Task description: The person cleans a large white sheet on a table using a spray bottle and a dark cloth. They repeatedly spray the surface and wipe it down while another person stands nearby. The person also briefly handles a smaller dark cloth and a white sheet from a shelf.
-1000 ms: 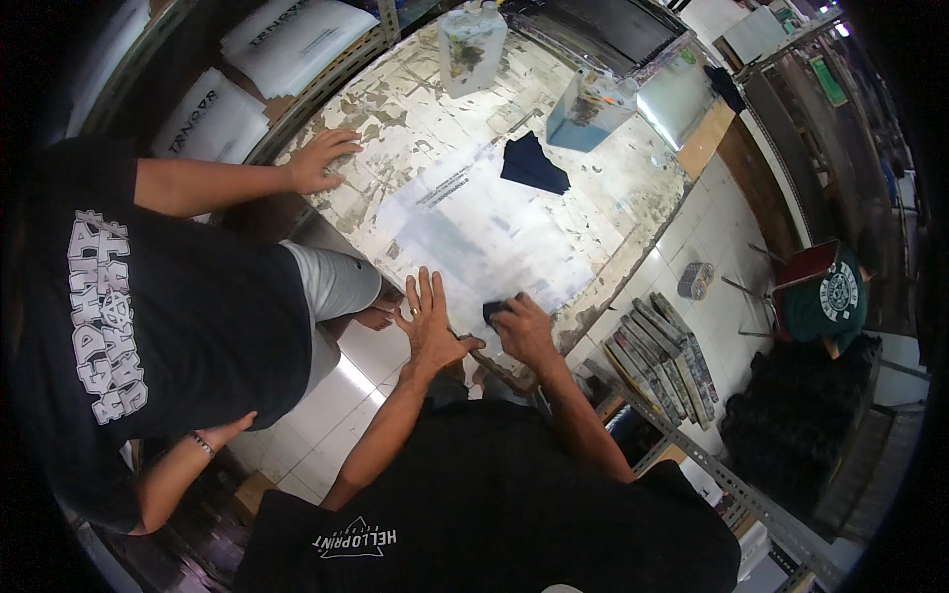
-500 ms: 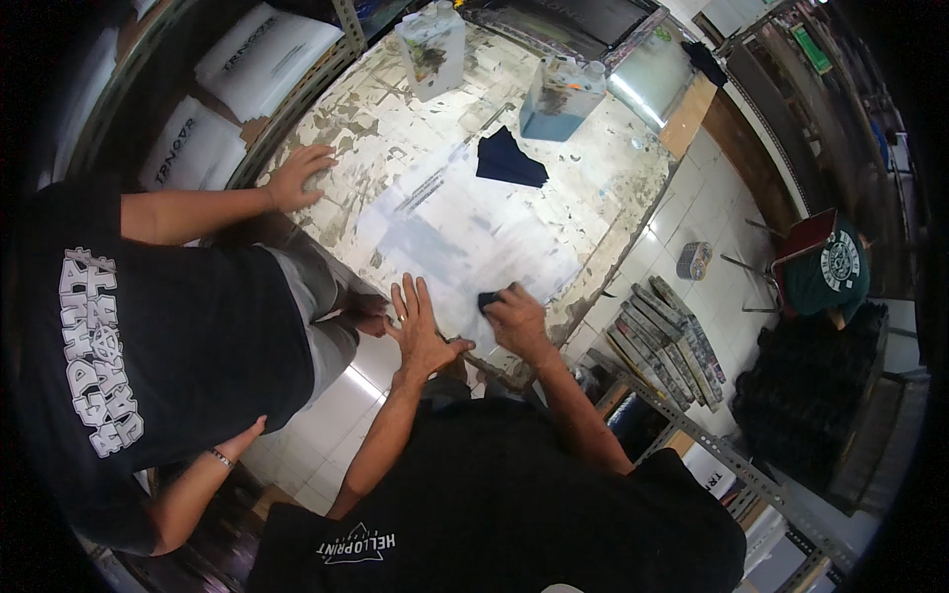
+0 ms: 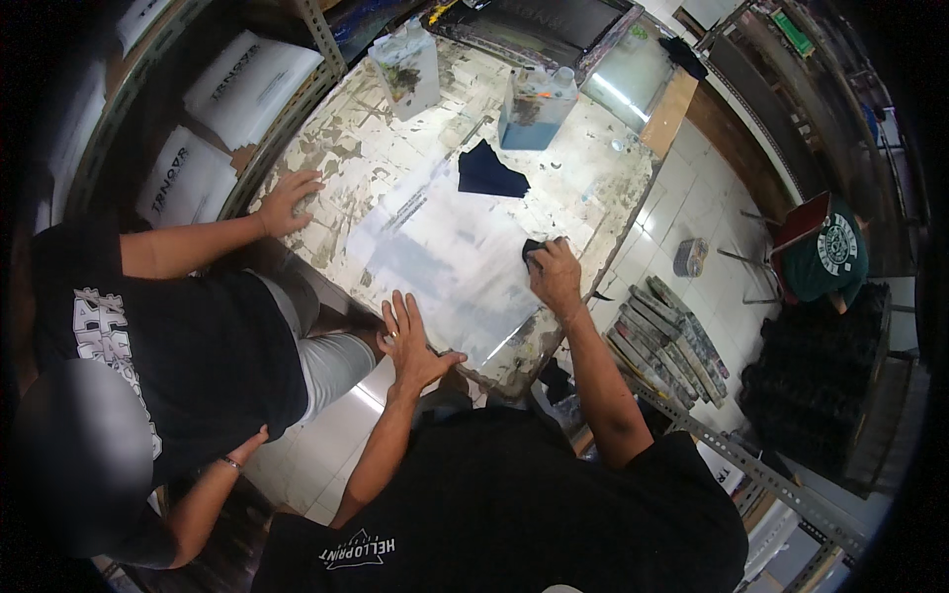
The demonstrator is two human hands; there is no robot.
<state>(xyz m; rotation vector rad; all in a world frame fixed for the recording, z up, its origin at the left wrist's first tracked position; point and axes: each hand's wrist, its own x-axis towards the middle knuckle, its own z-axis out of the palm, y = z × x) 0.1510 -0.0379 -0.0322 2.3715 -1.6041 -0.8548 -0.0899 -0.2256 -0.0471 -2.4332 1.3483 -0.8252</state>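
A whitish translucent sheet [image 3: 450,267] with grey smudges lies flat on the worn worktable [image 3: 331,128]. At its near left edge my left hand [image 3: 413,348] rests with fingers spread, a ring on one of them. My right hand [image 3: 556,280] is closed on a small dark cloth [image 3: 532,249], pressed to the sheet's right side; part of the cloth is hidden under my fingers. Beyond the sheet, partly over its far edge, lies a folded dark navy cloth [image 3: 492,170], touched by neither hand.
Two cut-open plastic containers [image 3: 539,114] with liquid or residue stand at the table's far side. Left, a co-worker in black leans one hand [image 3: 287,203] on the table edge. Stacked printed sheets [image 3: 252,84] fill a left shelf. Right are stained wooden strips [image 3: 667,341] and a chair [image 3: 801,222].
My right hand has slid the small cloth rightward and away from me across the sheet. My left hand stays at the near left edge. The co-worker's head has come into view lower left.
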